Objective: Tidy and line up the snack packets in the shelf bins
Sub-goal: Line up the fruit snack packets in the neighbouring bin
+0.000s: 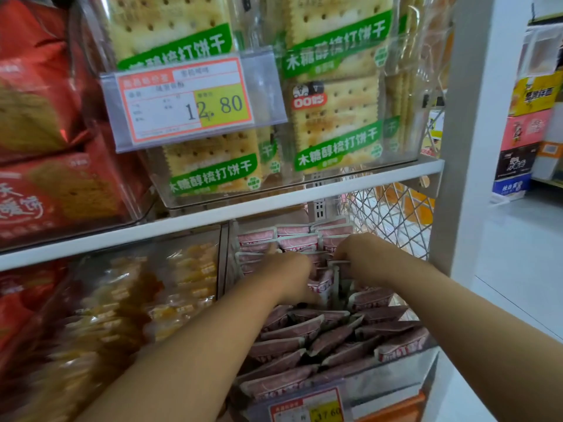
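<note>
A clear plastic bin (405, 376) on the lower shelf is full of small pink snack packets (304, 333). At the front they lie tilted and overlapping; at the back several stand upright in rows (295, 239). Both my hands reach deep into the bin. My left hand (286, 269) is among the packets in the middle, its fingers hidden behind upright packets. My right hand (356, 251) grips the top edges of upright packets at the back right, fingers curled down over them.
A price tag (307, 409) hangs on the bin's front. Left of it stands a bin of yellow-orange packets (158, 287). Above the white shelf board (243, 208) sit green-labelled cracker packs (335, 123) and red biscuit packs (39, 178). A wire mesh side panel (393, 217) closes the right.
</note>
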Motion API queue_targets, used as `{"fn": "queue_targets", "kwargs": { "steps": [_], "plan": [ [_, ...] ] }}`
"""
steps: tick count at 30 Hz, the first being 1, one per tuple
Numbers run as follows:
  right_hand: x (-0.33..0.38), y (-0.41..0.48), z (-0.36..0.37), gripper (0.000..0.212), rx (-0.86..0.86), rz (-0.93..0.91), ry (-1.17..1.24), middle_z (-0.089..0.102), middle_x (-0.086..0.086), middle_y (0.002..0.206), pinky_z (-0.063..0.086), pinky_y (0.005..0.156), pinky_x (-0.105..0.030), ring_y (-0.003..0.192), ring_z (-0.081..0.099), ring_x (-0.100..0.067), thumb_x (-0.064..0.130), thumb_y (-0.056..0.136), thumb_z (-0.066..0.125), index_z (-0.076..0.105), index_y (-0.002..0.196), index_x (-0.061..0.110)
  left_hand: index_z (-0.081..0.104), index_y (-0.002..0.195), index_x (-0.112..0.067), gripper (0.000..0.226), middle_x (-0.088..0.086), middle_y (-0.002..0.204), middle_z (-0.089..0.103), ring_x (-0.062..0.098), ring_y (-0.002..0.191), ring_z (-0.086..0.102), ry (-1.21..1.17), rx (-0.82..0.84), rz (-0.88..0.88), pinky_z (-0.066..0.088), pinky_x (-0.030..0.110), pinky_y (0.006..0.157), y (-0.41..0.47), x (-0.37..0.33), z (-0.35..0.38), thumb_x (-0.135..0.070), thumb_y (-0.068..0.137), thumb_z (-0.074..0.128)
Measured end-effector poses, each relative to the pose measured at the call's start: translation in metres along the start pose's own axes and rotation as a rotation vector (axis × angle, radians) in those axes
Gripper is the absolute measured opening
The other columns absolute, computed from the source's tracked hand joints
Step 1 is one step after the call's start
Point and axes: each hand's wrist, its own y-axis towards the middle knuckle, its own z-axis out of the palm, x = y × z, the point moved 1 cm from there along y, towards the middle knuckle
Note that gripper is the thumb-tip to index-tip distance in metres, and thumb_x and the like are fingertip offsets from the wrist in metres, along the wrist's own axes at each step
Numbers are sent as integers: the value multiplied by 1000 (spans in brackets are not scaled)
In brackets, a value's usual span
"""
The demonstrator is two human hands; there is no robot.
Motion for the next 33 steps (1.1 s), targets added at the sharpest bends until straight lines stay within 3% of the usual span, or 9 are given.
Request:
{"fn": "queue_targets", "kwargs": {
  "steps": [4, 7, 13, 16, 19, 23, 28, 30, 33],
  "plan": [
    [-1, 2, 5, 29, 22, 29, 21, 48, -2, 64, 45, 62, -26, 66, 55, -23, 6, 86, 53, 49, 60, 16, 68, 103, -14, 34, 5, 105, 66, 23, 108, 55, -21, -84, -111, 17, 43, 110, -7, 5, 5, -43, 83, 65],
    [1, 1, 6, 34, 11, 36, 17, 44, -3, 61, 44, 61, -26, 65, 52, -23, 2, 85, 51, 42, 55, 17, 69, 102, -16, 33, 5, 105, 66, 24, 108, 55, -25, -104, -187, 17, 46, 114, -11, 3, 9, -42, 82, 66],
    [9, -20, -18, 15, -55, -10, -49, 55, -9, 76, 43, 63, -27, 74, 57, -26, -3, 83, 55, 60, 77, 10, 68, 94, -17, 30, 1, 98, 65, 22, 98, 59, -43, -150, -307, 16, 52, 114, -12, 1, 14, -45, 82, 66],
    [18, -28, -38, 29, -112, -11, -117, 58, -12, 91, 49, 70, -31, 88, 63, -29, -8, 84, 48, 64, 103, 7, 68, 94, -19, 31, 0, 99, 66, 21, 99, 60, -48, -155, -316, 15, 52, 114, -11, -1, 15, -47, 81, 66],
    [24, -32, -33, 30, -36, -18, -164, 60, -16, 99, 46, 73, -33, 96, 62, -30, -8, 84, 45, 63, 106, 3, 69, 99, -19, 32, 0, 101, 67, 21, 104, 59, -56, -135, -278, 12, 53, 115, -9, -2, 14, -47, 82, 66],
    [16, -22, -9, 17, 83, 5, -134, 45, -9, 68, 38, 67, -29, 78, 52, -26, -8, 85, 43, 59, 89, -3, 67, 108, -16, 37, 5, 108, 67, 25, 110, 58, -82, -99, -260, 3, 55, 115, -4, -8, 9, -44, 85, 66],
    [11, -14, -15, 15, 151, -36, -114, 57, -15, 88, 49, 74, -28, 82, 57, -27, 3, 86, 53, 64, 96, 1, 63, 116, -19, 39, 5, 121, 61, 28, 117, 55, -35, 0, -215, -3, 61, 111, 2, -13, 3, -42, 85, 66],
    [15, -22, -28, 21, 124, -98, -108, 62, -10, 94, 51, 78, -29, 86, 59, -24, 7, 90, 48, 67, 98, 6, 57, 125, -22, 46, 5, 133, 52, 27, 124, 49, -79, 22, -171, -1, 61, 113, -4, -10, 0, -45, 86, 64],
    [25, -39, -51, 23, 38, -230, -2, 68, -1, 97, 45, 79, -18, 88, 61, -12, 12, 91, 50, 73, 99, 13, 58, 116, -34, 37, -4, 134, 48, 21, 124, 46, -286, -141, -146, 17, 51, 113, -25, -1, -9, -49, 83, 64]
  ]
}}
